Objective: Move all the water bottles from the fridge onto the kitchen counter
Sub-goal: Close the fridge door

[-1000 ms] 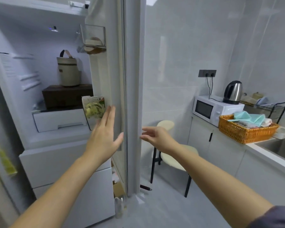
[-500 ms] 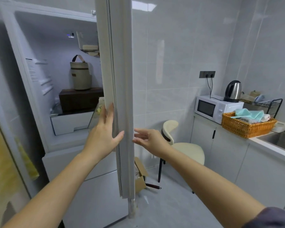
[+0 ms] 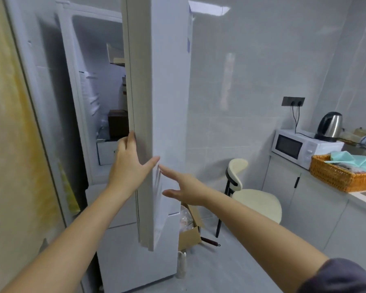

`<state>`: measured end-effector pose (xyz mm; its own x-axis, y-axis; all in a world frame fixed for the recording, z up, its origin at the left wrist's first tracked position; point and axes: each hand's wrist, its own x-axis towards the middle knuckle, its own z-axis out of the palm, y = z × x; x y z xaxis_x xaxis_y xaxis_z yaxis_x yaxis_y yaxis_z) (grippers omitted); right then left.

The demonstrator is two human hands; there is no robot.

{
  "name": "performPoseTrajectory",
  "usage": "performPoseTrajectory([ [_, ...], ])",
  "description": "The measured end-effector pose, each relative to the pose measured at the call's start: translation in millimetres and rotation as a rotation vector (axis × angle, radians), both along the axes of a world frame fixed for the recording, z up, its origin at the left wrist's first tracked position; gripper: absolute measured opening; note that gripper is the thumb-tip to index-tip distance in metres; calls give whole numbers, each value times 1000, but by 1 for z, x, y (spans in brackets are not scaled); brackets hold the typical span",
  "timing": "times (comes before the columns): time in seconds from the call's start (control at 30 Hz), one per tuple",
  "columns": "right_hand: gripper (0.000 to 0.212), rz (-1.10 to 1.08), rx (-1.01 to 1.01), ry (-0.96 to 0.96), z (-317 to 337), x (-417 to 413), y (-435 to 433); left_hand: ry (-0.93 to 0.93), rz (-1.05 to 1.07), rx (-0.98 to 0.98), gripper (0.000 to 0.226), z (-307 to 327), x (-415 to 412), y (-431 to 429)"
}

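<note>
The white fridge [image 3: 118, 250] stands ahead with its tall door [image 3: 169, 102] swung edge-on toward me, hiding most of the inside. My left hand [image 3: 129, 166] clasps the door's edge, fingers flat on the inner seal and thumb on the outer face. My right hand [image 3: 186, 189] lies open against the outer face just below. Through the gap I see a dark brown box [image 3: 117, 123] and a white drawer [image 3: 106, 153]. No water bottle shows in the fridge. The kitchen counter [image 3: 359, 197] runs along the right.
On the counter stand a white microwave [image 3: 294, 144], a steel kettle [image 3: 330, 125] and an orange wicker basket [image 3: 336, 176] of cloths. A cream chair [image 3: 256, 201] and an open cardboard box [image 3: 190, 235] sit on the floor right of the fridge. A pale bottle-like thing [image 3: 181, 265] stands at the fridge's foot.
The fridge door has swung toward the cabinet, narrowing the opening and hiding the door shelves. Both hands moved with it, and my view shifted left.
</note>
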<state>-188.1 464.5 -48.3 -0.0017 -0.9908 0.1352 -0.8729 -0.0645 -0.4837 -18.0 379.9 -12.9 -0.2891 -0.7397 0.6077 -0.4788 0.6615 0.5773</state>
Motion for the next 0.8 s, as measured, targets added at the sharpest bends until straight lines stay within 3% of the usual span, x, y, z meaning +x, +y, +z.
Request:
performPoseTrajectory([
  [0.23,88,37,-17,86,8,-17,-34,71,140,65,88,2,8,-11],
  [0.53,104,-8,-91,137,30,-14,-95,277,174,108,62,0,26,-40],
  [0.8,113,-45,-155,513,46,5,-163,256,119,174,46,2,62,-103],
])
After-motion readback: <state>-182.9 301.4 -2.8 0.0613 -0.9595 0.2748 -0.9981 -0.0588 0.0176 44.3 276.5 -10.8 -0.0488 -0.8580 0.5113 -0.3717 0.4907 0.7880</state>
